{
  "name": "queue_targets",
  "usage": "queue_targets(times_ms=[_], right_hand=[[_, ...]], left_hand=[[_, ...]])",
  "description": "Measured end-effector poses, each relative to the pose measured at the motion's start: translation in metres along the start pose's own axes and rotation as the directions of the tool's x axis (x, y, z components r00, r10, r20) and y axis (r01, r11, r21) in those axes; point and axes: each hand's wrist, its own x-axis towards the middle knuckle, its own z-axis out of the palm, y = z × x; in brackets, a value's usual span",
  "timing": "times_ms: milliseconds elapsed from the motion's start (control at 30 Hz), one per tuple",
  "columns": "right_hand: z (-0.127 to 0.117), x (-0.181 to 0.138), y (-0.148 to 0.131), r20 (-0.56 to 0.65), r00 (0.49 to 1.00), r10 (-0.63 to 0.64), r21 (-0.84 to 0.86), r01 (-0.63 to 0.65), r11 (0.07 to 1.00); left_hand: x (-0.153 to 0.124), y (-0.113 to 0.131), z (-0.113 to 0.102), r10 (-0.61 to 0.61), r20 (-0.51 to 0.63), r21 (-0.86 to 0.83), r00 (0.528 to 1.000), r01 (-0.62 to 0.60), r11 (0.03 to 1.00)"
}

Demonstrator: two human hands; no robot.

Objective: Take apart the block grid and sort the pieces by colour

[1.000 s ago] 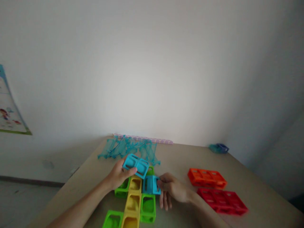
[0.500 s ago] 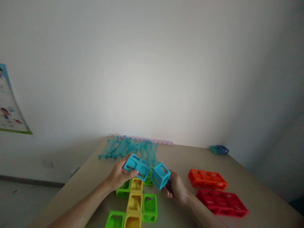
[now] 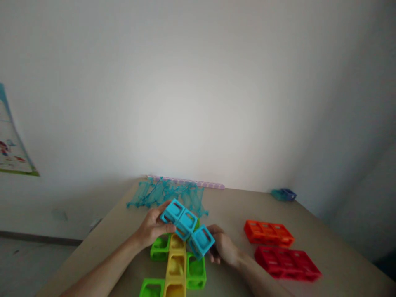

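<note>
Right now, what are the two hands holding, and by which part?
The left hand grips a blue two-cube piece at its left end; the right hand holds a single blue cube by its right side.

This looks like a plain home room or children's playroom. A bare white wall backs a beige table strewn with plastic toys: blue cubes, orange blocks and red blocks on the right, and a teal mesh bag at the far edge. A children's cartoon poster hangs far left.
</note>
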Motion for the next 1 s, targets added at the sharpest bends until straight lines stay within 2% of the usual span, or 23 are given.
queue_targets(times_ms=[267, 333, 400, 433, 500, 567, 600, 633, 700, 867, 933, 1000], right_hand=[[0.004, 0.005, 0.004, -0.077, 0.997, 0.003, 0.074, 0.003, 0.997], [0.003, 0.004, 0.002, -0.122, 0.992, 0.005, 0.15, 0.014, 0.989], [0.002, 0.0, -0.001, -0.199, 0.976, -0.088, 0.197, 0.127, 0.972], [0.002, -0.003, -0.002, -0.237, 0.952, -0.192, 0.158, 0.233, 0.96], [0.004, -0.011, -0.005, -0.263, 0.848, -0.46, -0.062, 0.461, 0.885], [0.01, -0.017, -0.008, -0.235, 0.738, -0.633, -0.309, 0.561, 0.768], [0.013, -0.018, -0.008, -0.232, 0.708, -0.667, -0.389, 0.561, 0.731], [0.017, -0.019, -0.009, -0.242, 0.698, -0.674, -0.437, 0.542, 0.718], [0.023, -0.018, -0.009, -0.268, 0.711, -0.65, -0.469, 0.493, 0.733], [0.027, -0.016, -0.011, -0.28, 0.722, -0.633, -0.437, 0.491, 0.754], [0.027, -0.017, -0.013, -0.266, 0.72, -0.641, -0.476, 0.48, 0.737], [0.027, -0.019, -0.015, -0.243, 0.691, -0.681, -0.577, 0.461, 0.674]], left_hand=[[-0.002, 0.003, -0.001, -0.012, 0.104, 0.036, 0.994, 0.009, 0.999], [-0.001, 0.004, -0.002, -0.013, 0.084, 0.033, 0.996, 0.01, 0.999], [0.001, 0.002, -0.005, 0.004, 0.022, 0.031, 1.0, -0.005, 0.999], [0.001, 0.002, -0.006, 0.021, -0.015, 0.034, 1.0, -0.02, 0.999], [0.002, 0.0, -0.007, 0.061, -0.072, 0.054, 0.995, -0.058, 0.997], [0.002, 0.0, -0.006, 0.083, -0.079, 0.103, 0.993, -0.075, 0.992], [0.002, 0.001, -0.005, 0.088, -0.062, 0.139, 0.994, -0.079, 0.987], [0.001, 0.002, -0.003, 0.091, -0.036, 0.18, 0.995, -0.083, 0.98], [0.001, 0.004, -0.001, 0.1, 0.02, 0.266, 0.995, -0.102, 0.959], [0.0, 0.006, -0.001, 0.151, 0.077, 0.351, 0.986, -0.168, 0.921], [0.0, 0.004, -0.002, 0.165, 0.081, 0.357, 0.983, -0.183, 0.916], [0.0, 0.003, -0.002, 0.193, 0.076, 0.397, 0.978, -0.207, 0.894]])
